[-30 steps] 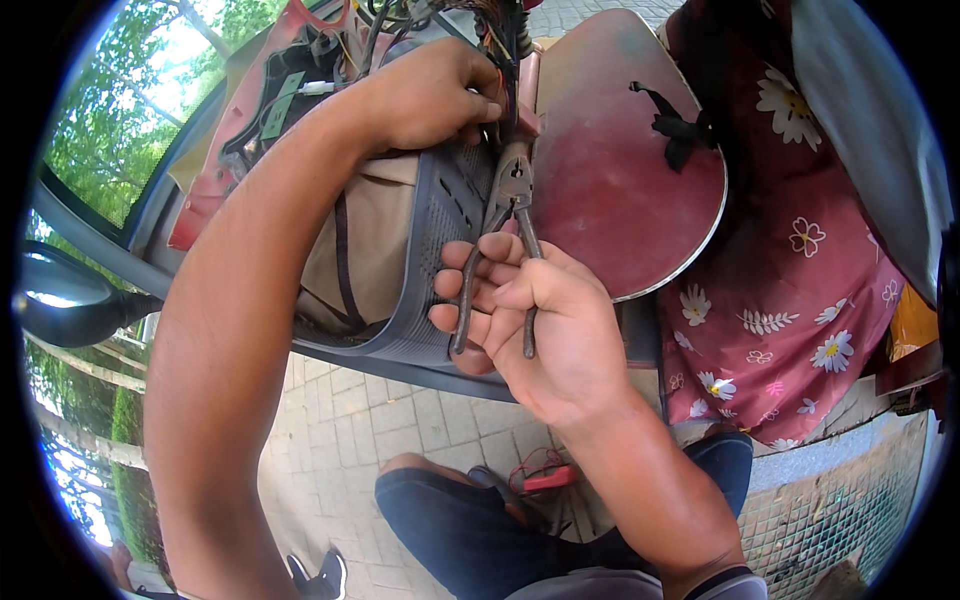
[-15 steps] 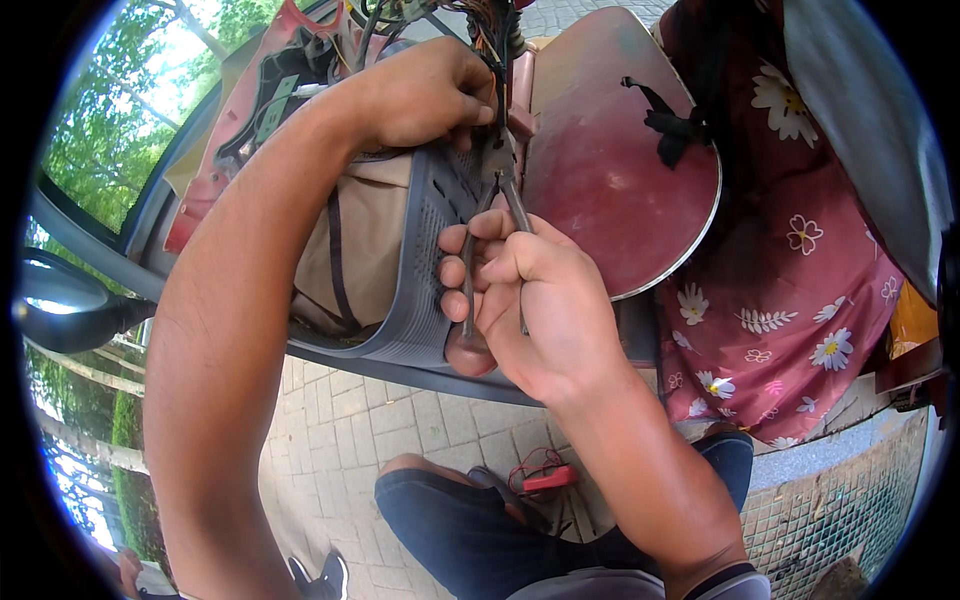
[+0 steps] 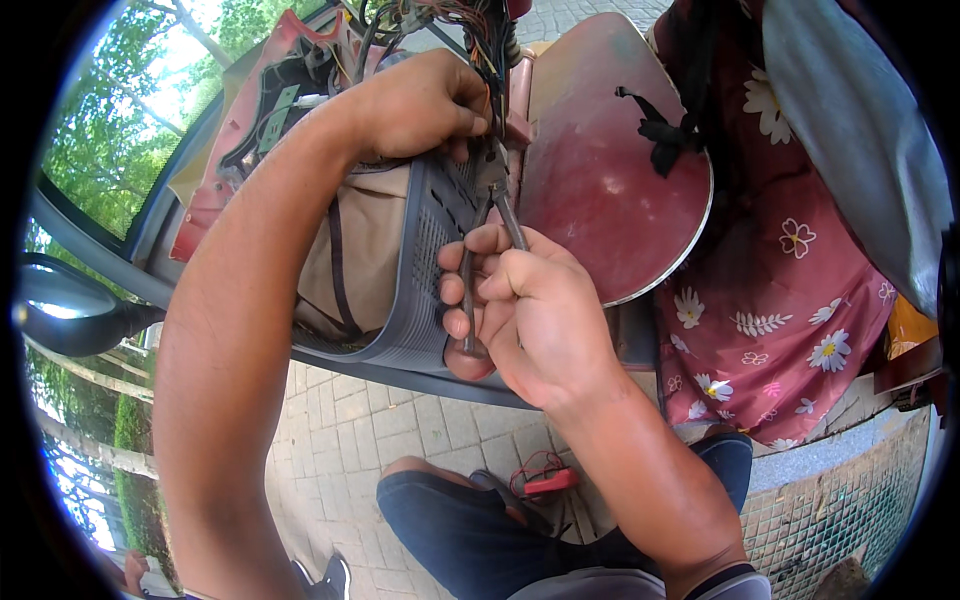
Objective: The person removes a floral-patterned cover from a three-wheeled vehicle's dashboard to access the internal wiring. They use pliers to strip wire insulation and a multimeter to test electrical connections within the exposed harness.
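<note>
My left hand (image 3: 432,108) reaches over the grey basket, with its fingers pinched together beside a hanging bundle of wires (image 3: 488,42). A thin orange wire runs down to those fingers; the tips are partly hidden. In my right hand (image 3: 548,310) is a pair of worn metal pliers (image 3: 489,183), head up and handles spread apart. The fingers wrap around one handle, and the other lies by the thumb. The plier head is just below the left fingertips, near a dark wire end.
A grey perforated basket (image 3: 392,300) holds a beige bag (image 3: 365,245). Right of the wires is a dull red rounded panel (image 3: 610,190), beside a flowered maroon cloth (image 3: 760,310). A black mirror (image 3: 75,305) juts out left. A red meter-like device (image 3: 550,482) with leads lies below on the paving.
The pliers and my right hand have dropped slightly, so the plier head sits lower, away from the wires. My left hand stays pinched at nearly the same place.
</note>
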Demonstrator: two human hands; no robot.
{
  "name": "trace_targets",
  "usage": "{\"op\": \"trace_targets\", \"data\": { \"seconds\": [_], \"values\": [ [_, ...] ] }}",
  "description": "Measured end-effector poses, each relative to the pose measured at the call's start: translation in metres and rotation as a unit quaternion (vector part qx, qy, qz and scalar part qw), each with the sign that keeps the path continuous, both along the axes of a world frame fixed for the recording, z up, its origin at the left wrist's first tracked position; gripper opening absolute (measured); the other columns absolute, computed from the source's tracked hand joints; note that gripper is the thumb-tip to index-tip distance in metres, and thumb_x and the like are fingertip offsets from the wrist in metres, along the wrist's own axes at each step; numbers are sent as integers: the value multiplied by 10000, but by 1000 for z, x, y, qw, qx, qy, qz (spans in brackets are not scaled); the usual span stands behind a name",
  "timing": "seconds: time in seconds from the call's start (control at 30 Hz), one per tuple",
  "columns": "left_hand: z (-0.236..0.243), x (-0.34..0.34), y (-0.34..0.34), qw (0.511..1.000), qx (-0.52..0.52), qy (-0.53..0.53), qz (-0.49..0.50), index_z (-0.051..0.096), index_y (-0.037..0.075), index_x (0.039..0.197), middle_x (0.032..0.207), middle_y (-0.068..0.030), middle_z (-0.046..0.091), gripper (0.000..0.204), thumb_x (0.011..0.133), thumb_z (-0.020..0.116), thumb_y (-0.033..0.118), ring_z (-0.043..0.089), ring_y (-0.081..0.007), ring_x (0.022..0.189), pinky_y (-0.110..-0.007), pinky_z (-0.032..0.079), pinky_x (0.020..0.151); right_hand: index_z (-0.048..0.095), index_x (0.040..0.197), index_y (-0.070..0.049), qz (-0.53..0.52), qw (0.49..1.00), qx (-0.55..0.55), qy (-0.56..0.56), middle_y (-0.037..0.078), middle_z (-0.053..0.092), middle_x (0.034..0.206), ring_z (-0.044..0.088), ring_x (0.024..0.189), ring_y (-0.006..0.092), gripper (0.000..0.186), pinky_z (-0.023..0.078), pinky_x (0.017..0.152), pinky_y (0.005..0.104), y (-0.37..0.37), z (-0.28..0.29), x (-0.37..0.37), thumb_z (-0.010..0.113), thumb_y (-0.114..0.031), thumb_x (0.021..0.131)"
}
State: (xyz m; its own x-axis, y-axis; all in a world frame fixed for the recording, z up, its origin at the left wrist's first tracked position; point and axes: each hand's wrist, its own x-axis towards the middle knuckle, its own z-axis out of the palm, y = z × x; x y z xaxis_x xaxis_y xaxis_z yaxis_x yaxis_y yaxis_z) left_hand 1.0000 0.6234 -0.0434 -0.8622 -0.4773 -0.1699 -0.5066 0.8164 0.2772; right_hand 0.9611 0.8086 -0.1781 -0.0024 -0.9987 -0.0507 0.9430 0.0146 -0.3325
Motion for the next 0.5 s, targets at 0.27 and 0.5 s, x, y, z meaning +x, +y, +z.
{"op": "trace_targets", "data": {
  "seconds": [0.27, 0.5],
  "values": [
    [-2, -1, -1, 1000, -17, 7, 8, 691, -31, 961, 798, -47, 676, 140, 966, 643, 101, 682, -120, 670, -291, 527, 632, 532, 1094, -30, -55, 997, 51, -1, 117, 634, 1060, 668, 864, 223, 330, 495, 608, 336, 7, 13, 5, 429, 48, 791],
    [-8, -3, -5, 999, -47, 3, -5, 687, -28, 1006, 811, -43, 676, 173, 1000, 619, 131, 648, -106, 651, -284, 520, 652, 564, 1089, -30, -25, 999, 40, -10, 112, 638, 1029, 678, 875, 231, 337, 490, 624, 327, 8, 12, 3, 427, 37, 788]
  ]
}}
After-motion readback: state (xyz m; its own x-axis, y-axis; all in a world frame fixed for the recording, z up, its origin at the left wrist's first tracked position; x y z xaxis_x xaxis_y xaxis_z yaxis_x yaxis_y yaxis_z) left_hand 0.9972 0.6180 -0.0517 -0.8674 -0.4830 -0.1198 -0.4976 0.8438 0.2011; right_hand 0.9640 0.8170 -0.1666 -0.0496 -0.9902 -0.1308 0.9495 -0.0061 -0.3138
